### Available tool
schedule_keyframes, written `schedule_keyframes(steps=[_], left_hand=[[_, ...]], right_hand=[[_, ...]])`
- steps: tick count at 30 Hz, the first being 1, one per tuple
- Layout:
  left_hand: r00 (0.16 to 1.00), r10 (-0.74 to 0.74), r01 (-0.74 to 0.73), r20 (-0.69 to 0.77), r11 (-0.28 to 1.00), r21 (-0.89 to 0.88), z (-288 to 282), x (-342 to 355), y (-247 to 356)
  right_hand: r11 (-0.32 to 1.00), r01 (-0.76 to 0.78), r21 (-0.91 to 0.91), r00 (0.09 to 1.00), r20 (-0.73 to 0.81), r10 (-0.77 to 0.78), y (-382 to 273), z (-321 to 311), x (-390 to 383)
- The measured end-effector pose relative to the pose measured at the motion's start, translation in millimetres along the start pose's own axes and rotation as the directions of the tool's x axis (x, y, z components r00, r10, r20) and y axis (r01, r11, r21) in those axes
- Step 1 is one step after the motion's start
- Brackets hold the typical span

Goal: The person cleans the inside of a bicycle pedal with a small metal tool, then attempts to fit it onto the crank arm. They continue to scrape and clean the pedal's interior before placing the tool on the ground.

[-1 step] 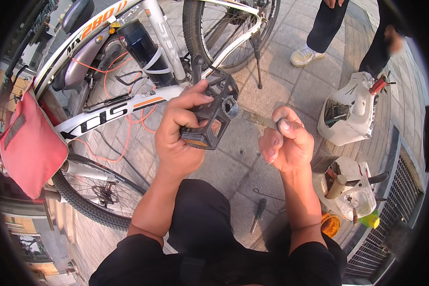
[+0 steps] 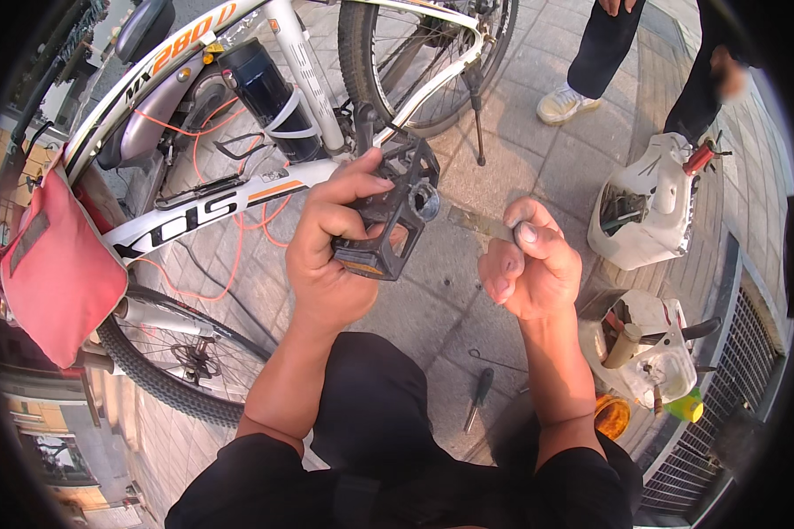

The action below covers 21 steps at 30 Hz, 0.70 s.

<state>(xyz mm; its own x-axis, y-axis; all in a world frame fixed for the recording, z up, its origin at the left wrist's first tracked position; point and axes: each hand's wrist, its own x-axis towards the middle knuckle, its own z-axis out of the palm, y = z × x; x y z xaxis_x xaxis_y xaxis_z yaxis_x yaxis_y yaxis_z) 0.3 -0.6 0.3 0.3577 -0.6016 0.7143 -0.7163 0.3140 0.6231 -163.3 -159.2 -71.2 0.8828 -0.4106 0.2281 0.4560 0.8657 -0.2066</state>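
Observation:
My left hand point(image 2: 331, 242) is wrapped round a black bicycle pedal point(image 2: 403, 231) with an orange reflector on its near edge. The pedal is held up off the ground, and a greasy, greyish round opening shows at its right end. To the right of it, my right hand point(image 2: 538, 264) pinches a small dark round piece point(image 2: 518, 234) between thumb and forefinger. That piece is mostly covered by the fingers, and its exact kind cannot be made out. A gap separates the pedal from my right fingers.
A white bicycle point(image 2: 212, 212) lies at the left, with a red cloth bag point(image 2: 62, 264) by its front wheel. A screwdriver point(image 2: 479, 398) rests on the paving. Cut-open white containers point(image 2: 648, 198) hold tools at the right, near a metal grate point(image 2: 715, 423). Another person's shoe point(image 2: 566, 103) is beyond.

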Motion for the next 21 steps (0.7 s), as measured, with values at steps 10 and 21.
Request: schedule_keyframes(steps=[10,21], left_hand=[[0.989,0.148,-0.140,-0.026,0.970,0.200,-9,1,12],[0.992,-0.104,0.086,-0.073,0.973,-0.215,-6,-4,10]], right_hand=[[0.998,0.031,-0.051,1.000,0.003,-0.031,-3,20,-6],[0.998,0.047,-0.044,0.999,0.015,-0.046,3,27,-4]])
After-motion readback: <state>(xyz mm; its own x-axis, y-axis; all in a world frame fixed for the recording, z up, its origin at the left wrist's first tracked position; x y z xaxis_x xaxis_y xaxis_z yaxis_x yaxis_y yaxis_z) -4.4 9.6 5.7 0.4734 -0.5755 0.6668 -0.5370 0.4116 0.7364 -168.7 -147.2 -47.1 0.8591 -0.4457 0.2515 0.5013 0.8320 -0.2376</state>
